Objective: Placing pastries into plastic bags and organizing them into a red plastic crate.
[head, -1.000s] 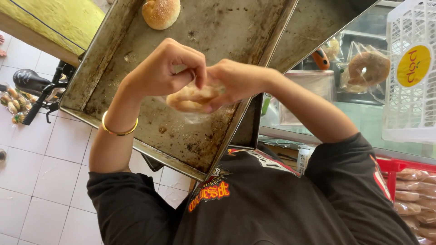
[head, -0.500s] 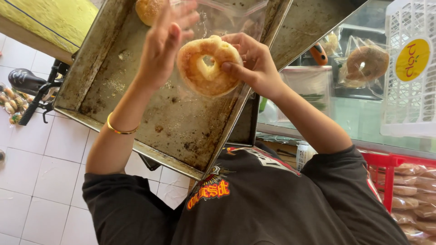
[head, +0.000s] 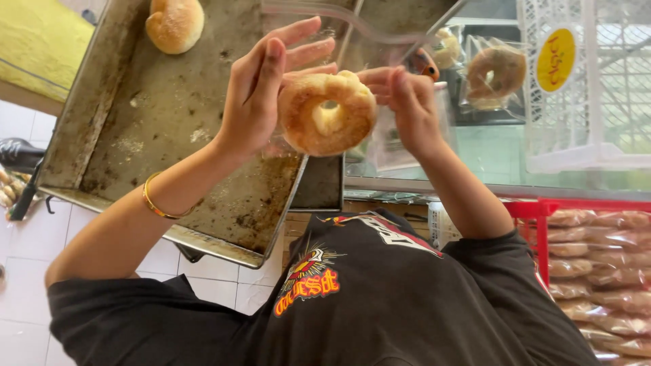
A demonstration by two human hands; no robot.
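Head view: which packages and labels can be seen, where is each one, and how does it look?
Round yellow label: on the white crate, upper right.
Clear bag holding a ring bun: top, left of the crate.
Clear packets of brown food: stacked in the red crate, lower right.
Orange and red print: on the black shirt.

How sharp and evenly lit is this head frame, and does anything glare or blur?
Head view: soft daylight, no hard shadows; the ring doughnut and both hands, left and right, are fairly sharp; the clear plastic bag shows faint sheen; the white crate looks washed out.
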